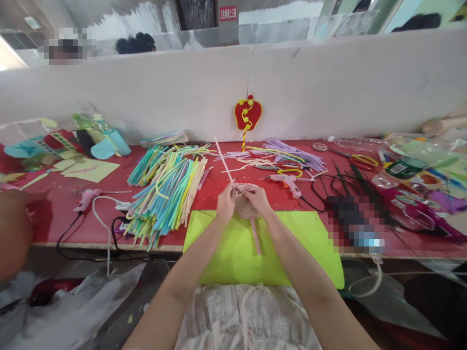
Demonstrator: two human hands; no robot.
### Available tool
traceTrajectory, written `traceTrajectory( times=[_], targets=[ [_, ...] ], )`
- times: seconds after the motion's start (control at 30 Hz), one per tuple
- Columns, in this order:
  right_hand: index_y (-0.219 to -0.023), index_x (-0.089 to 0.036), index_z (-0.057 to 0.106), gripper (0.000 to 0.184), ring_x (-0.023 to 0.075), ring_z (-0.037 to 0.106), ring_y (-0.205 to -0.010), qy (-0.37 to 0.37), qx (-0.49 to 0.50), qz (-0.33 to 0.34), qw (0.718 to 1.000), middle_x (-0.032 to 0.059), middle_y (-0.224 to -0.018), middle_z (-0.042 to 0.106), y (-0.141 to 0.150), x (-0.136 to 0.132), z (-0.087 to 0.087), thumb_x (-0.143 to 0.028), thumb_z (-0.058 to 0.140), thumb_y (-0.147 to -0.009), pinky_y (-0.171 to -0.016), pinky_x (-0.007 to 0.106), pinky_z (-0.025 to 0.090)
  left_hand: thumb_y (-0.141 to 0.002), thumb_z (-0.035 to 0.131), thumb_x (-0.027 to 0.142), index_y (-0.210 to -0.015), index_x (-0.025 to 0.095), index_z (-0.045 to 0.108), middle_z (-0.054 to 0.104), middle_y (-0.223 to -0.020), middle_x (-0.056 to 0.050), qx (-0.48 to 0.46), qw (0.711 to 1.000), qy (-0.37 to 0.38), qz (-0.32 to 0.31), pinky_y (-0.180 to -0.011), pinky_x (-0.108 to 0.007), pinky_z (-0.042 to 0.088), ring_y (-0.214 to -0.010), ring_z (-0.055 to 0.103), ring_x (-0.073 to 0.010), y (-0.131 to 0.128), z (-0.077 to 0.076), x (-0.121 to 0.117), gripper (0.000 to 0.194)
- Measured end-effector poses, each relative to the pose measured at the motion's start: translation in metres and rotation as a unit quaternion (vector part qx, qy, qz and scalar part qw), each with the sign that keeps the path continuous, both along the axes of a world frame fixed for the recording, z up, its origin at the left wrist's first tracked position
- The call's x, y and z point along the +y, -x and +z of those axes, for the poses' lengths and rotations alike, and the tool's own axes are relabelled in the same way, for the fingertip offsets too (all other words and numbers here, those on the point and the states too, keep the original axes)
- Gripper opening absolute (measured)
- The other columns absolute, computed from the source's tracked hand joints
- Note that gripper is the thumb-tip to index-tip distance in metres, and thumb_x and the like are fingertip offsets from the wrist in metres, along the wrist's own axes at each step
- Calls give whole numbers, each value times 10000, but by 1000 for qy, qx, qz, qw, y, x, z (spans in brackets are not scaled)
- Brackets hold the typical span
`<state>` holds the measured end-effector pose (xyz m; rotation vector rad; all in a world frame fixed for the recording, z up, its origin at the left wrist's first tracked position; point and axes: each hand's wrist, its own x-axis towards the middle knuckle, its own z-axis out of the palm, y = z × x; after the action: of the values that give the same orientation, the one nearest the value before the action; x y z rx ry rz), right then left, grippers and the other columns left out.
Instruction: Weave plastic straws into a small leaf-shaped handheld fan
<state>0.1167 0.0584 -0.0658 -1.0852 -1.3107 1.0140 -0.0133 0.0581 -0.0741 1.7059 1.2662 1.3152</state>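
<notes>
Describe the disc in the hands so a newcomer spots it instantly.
On the red table, find the lime sheet at the near edge. At its far edge, the left hand and right hand hold the disc with a pink handle. Unlike the upright, red, apple-shaped piece beyond, it is pale and round.

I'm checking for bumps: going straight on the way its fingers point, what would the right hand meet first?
Most likely the left hand, holding a pink strip close beside the right hand; whether they touch is unclear.

A pale pink strip slants up beside a round tan disc (pink handle pointing down).
</notes>
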Motion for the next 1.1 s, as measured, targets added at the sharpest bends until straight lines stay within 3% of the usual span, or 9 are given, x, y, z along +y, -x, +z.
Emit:
traceTrajectory(
  times=[0.2, 0.33, 0.5, 0.63, 0.9, 1.1],
  targets=[
    [-633, -206, 689, 270, 155, 573, -617, 2, -11, 1, 1000, 19, -647, 666, -4, 6, -7, -468, 623, -648, -581, 257, 414, -769, 431, 112, -1100, 240, 585, 601, -1129, -34, -28, 995, -16, -91, -1000, -361, 341, -1080, 522, -201, 0, -4, 4, 386],
    [-626, -195, 688, 259, 119, 515, -510, 44, 21, 1, 999, 7, -579, 634, -7, 7, -10, -452, 660, -608, -516, 240, 380, -761, 388, 90, -1139, 233, 562, 569, -1192, -22, -25, 987, -26, -156, -1048, -371, 291, -1148, 477, -169, 0, -3, 8, 440],
    [-636, -190, 685, 247, 115, 522, -529, 54, 44, 8, 998, 3, -592, 630, -9, 9, -12, -432, 680, -593, -511, 231, 384, -765, 410, 102, -1149, 210, 553, 533, -1239, -36, -40, 982, 2, -183, -1070, -355, 248, -1197, 428, -160, 0, 1, 8, 423],
    [-669, -198, 690, 258, 121, 531, -556, 32, 40, 11, 999, 9, -643, 645, -8, 9, -10, -449, 659, -619, -498, 224, 381, -785, 466, 167, -1187, 217, 512, 528, -1223, -66, -51, 987, 3, -154, -976, -324, 367, -1132, 480, -178, -2, 4, 5, 408],
    [-657, -201, 688, 271, 133, 554, -585, 9, 22, -4, 1000, 28, -704, 670, -4, 6, -7, -467, 638, -637, -529, 242, 389, -775, 550, 242, -1128, 223, 529, 601, -935, -64, 17, 998, -64, 20, -806, -298, 448, -867, 565, -171, 2, 7, 3, 353],
    [-682, -177, 676, 286, 151, 578, -661, 10, -8, -3, 1000, 37, -729, 672, -7, 7, -7, -457, 633, -650, -564, 242, 400, -783, 522, 156, -1015, 195, 583, 605, -917, -55, 61, 993, -98, 12, -770, -270, 481, -839, 585, -141, 2, 3, 6, 242]
  ],
)
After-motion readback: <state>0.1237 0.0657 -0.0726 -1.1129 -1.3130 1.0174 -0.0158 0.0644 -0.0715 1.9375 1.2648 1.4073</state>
